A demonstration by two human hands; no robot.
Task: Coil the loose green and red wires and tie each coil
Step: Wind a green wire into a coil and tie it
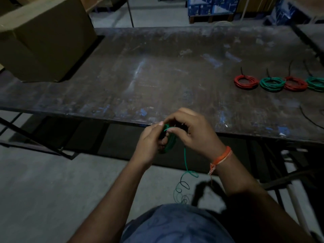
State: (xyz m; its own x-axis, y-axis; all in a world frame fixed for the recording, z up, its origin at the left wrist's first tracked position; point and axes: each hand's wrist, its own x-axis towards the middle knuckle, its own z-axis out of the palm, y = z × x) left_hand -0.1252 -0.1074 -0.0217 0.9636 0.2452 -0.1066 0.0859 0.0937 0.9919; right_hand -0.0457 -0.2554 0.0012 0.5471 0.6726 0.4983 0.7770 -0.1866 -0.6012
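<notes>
Your fingers (172,131) on both hands pinch the green coil (169,141) at 6 o'clock off the table (157,76) edge, mid-winding, I judge; next, feed the hanging tail (185,160) around.

Dim room: scuffed dark table (157,71), cardboard box (43,41), grey concrete floor (43,181).

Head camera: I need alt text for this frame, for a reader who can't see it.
Both hands, left hand and right hand, hold a partly wound green wire coil just off the near edge of a worn dark table, its loose tail trailing to the floor. Four tied coils, alternating red and green, lie in a row at the table's right; a cardboard box sits far left.
</notes>
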